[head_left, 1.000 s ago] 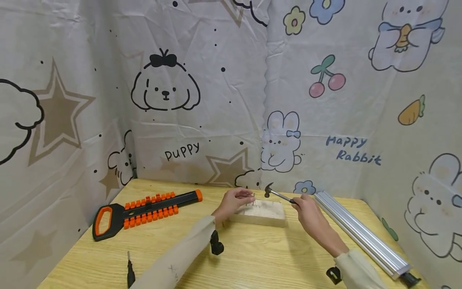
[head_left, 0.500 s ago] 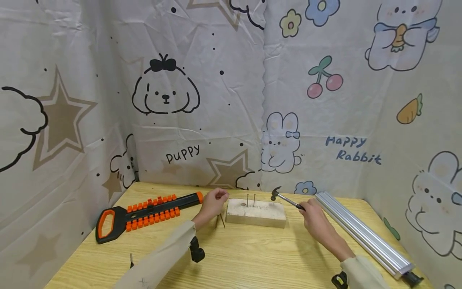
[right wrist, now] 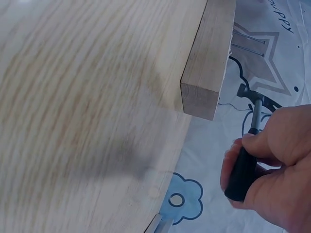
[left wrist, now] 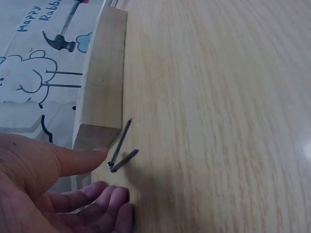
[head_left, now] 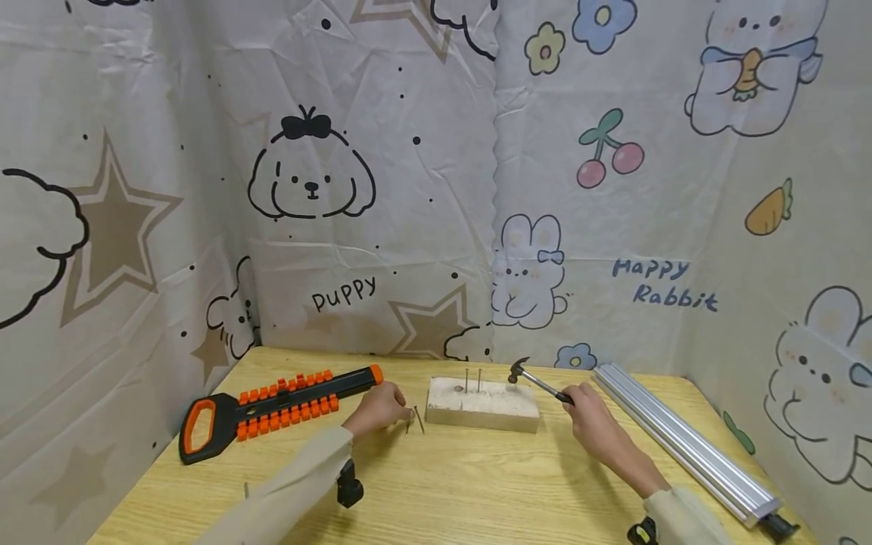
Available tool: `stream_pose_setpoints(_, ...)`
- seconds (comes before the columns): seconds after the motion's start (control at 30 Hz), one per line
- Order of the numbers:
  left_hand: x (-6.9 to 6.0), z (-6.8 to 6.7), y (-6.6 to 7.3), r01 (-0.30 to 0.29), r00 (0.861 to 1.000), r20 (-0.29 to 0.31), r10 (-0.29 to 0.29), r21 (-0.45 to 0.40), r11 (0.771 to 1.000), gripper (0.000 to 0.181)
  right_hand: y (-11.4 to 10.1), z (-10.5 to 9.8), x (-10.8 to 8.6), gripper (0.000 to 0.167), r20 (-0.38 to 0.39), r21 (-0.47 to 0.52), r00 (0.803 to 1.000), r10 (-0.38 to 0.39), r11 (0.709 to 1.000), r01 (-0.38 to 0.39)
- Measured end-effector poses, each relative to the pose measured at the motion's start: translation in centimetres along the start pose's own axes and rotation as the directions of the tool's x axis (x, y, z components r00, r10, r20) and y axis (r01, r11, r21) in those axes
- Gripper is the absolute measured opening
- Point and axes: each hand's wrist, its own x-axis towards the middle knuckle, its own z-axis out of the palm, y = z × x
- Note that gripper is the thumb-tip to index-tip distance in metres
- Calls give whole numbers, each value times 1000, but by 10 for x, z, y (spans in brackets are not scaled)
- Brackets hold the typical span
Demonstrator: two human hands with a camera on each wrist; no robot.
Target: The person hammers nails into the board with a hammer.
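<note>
My left hand (head_left: 378,409) is low over the table, left of a pale wooden block (head_left: 482,418). In the left wrist view its thumb and loosely bent fingers are apart, just short of two loose nails (left wrist: 121,143) lying with their ends together. Nothing shows in its grasp. My right hand (head_left: 595,425) grips the black handle of a small claw hammer (head_left: 541,382), thumb along it. The hammer's head is above the right part of the block, apart from it as the right wrist view shows. Two nails (head_left: 480,381) stand upright in the block's top.
A black and orange rack-like holder (head_left: 282,401) lies at the left of the wooden table (head_left: 470,492). Along the right edge runs a long silver metal bar (head_left: 684,443). Printed cloth (head_left: 436,227) hangs behind. The tip of a thin tool (head_left: 247,490) shows beside the left sleeve.
My left hand has left the standing nails, moving left and down to the loose nails on the table. The hammer has shifted slightly right, still held in my right hand.
</note>
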Motion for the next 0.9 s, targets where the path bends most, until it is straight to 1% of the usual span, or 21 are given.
stream_pose_setpoints(0.1,2,6,-2,-48,999,-8,48,34,998,46,0,2,0,7,-2,16,1000,-1,1000,1)
stream_pose_setpoints(0.17,3,9,-2,-72,997,-8,72,44,996,47,1,2,0,7,0,24,1000,5,1000,-5)
stream_pose_setpoints(0.23,4,9,-3,-80,997,1,80,37,996,48,1,3,0,7,1,24,1000,11,1000,-11)
stream_pose_setpoints(0.43,6,2,-7,-59,996,64,61,-23,998,52,0,4,1,9,-24,21,999,22,1000,-22)
stream_pose_setpoints(0.5,6,0,-9,-30,996,79,34,-54,998,51,0,4,2,9,-34,17,999,25,1000,-24)
stream_pose_setpoints(0.57,5,-3,-11,7,998,69,-1,-99,995,43,0,4,2,9,-41,15,999,26,1000,-25)
stream_pose_setpoints(0.63,3,-5,-13,69,997,60,-59,-183,981,30,0,4,3,9,-50,11,998,25,1000,-24)
stream_pose_setpoints(0.73,1,-7,-19,122,992,35,-117,-313,942,10,1,3,4,8,-68,4,998,15,1000,-15)
stream_pose_setpoints(0.8,0,-8,-23,145,989,36,-143,-394,908,10,1,3,5,7,-76,0,997,11,1000,-11)
stream_pose_setpoints(0.9,-3,-9,-30,149,988,37,-148,-462,875,14,1,3,5,6,-74,0,997,7,1000,-7)
